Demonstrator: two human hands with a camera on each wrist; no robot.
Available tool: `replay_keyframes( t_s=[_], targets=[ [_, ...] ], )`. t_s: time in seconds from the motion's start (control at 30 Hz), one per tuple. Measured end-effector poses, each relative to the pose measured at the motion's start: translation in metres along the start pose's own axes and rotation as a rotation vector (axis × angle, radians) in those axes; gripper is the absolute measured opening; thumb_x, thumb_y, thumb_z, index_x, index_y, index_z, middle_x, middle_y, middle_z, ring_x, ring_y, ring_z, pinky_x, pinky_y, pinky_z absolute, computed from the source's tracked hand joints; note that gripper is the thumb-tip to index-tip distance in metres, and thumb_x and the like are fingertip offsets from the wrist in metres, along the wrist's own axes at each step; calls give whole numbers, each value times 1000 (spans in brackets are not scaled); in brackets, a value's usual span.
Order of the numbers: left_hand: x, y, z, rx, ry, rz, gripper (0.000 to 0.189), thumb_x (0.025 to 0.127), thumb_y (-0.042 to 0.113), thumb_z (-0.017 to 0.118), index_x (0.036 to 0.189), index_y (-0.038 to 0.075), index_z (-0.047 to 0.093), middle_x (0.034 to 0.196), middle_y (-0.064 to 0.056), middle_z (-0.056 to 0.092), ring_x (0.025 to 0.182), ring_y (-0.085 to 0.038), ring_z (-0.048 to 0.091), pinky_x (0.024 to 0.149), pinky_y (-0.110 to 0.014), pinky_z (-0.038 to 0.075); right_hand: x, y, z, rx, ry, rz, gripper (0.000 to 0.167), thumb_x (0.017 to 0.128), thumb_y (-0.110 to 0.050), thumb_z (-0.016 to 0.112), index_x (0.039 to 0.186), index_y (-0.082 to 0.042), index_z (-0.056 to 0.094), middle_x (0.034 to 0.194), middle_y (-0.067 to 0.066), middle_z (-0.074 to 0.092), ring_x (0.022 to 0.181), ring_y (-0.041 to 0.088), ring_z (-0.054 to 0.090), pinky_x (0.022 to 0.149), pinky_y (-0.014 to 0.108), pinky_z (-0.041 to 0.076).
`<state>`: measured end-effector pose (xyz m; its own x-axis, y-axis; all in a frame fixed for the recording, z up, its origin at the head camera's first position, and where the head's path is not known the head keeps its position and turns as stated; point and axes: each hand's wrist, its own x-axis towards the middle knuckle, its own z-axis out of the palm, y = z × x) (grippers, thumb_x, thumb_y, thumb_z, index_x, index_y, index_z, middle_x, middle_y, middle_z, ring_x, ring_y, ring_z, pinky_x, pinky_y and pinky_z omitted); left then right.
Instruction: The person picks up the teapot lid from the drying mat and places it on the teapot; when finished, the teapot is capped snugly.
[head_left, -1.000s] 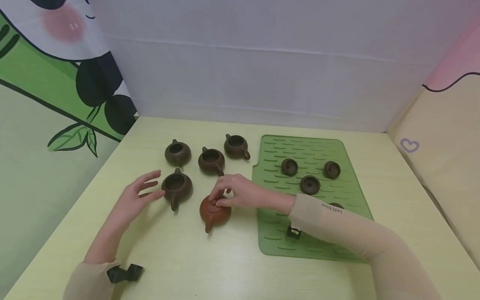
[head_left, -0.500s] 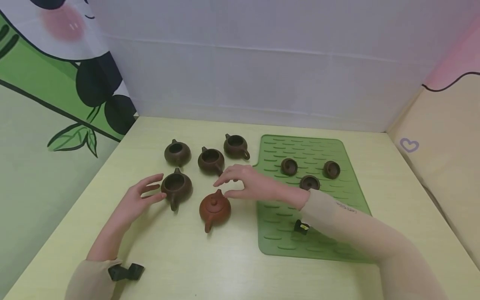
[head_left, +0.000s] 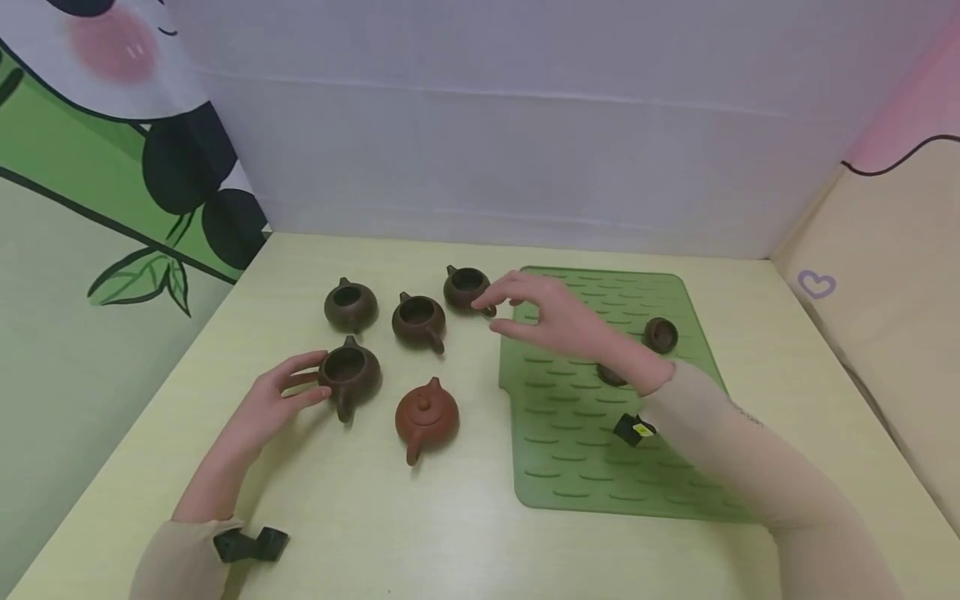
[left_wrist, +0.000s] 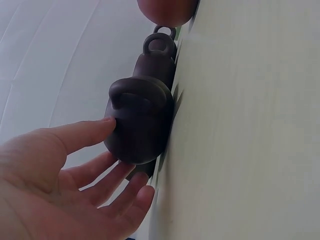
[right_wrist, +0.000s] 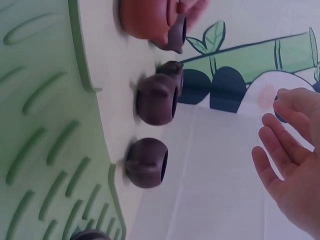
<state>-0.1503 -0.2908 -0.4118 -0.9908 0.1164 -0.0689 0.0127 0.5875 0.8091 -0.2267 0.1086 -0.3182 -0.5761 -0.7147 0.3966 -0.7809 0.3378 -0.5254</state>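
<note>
My left hand point(head_left: 262, 408) rests its relaxed fingers and thumb against the side of a dark brown lidless teapot point(head_left: 365, 382). In the left wrist view the thumb touches that teapot point(left_wrist: 137, 130) near its handle. Right of it stands a reddish teapot point(head_left: 438, 421) with its lid on, touched by neither hand. My right hand point(head_left: 555, 317) is in the air over the mat's left edge, fingers loosely bent and apart from the thumb, holding nothing. Behind its fingertips is another dark lidless teapot point(head_left: 463, 292); the right wrist view shows a gap between the hand point(right_wrist: 297, 150) and the teapots.
Two more dark lidless teapots, one at the back left point(head_left: 352, 310) and one in the middle point(head_left: 416, 329), stand on the pale table point(head_left: 420, 542). A green ridged mat point(head_left: 570, 467) bears small dark upturned lids point(head_left: 661, 336), some hidden by my right arm.
My right hand has let go of the knob of the reddish teapot's lid and moved up and right over the mat. My left hand has come slightly closer to the dark teapot.
</note>
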Motion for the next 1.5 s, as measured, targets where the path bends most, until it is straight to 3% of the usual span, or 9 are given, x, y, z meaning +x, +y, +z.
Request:
replay_keyframes(
  t_s=[0.53,0.63,0.8,0.87,1.17,1.4,1.5],
  targets=[
    [-4,7,-3,6,-10,-13,61,97,27,65,149,7,40,151,-20,46,134,-39,49,92,-20,41,-28,41,-26,-27,124,74,36,93,-7,67,129,-7,64,125,9,68,112,22,63,93,37,53],
    [-4,7,-3,2,-13,-18,62,97,27,65,150,7,40,151,-20,45,134,-39,49,97,-28,43,-34,48,-31,-44,129,111,36,94,-8,67,130,-8,63,126,10,68,113,25,63,94,39,53],
    [-4,7,-2,-19,-14,-30,62,97,25,64,150,5,39,152,-22,43,135,-42,46,105,-53,41,-48,58,-38,-69,141,161,37,94,-9,66,131,-11,62,125,11,68,113,27,63,94,43,53],
    [-4,7,-2,-21,-15,-33,62,97,24,64,150,5,38,153,-23,42,136,-43,46,106,-56,40,-55,62,-40,-79,146,176,37,94,-8,66,131,-11,62,125,11,68,112,26,63,93,42,53],
    [-3,7,-4,0,-20,-31,62,97,25,65,150,6,39,152,-22,43,135,-43,47,104,-49,42,-85,74,-54,-170,164,242,35,94,-10,66,129,-11,64,120,8,71,107,25,66,88,43,55],
    [-3,7,-3,6,-18,-24,62,97,27,65,150,7,40,151,-20,45,134,-40,49,89,-15,42,-114,74,-59,-195,121,243,32,93,-5,66,126,-7,66,118,12,70,103,29,67,81,46,58],
    [-3,7,-3,5,-17,-22,61,96,27,65,149,7,40,151,-20,45,134,-39,49,87,-11,41,-126,74,-60,-219,104,262,33,93,-5,67,125,-9,66,116,11,71,98,26,68,76,42,59]
  ],
)
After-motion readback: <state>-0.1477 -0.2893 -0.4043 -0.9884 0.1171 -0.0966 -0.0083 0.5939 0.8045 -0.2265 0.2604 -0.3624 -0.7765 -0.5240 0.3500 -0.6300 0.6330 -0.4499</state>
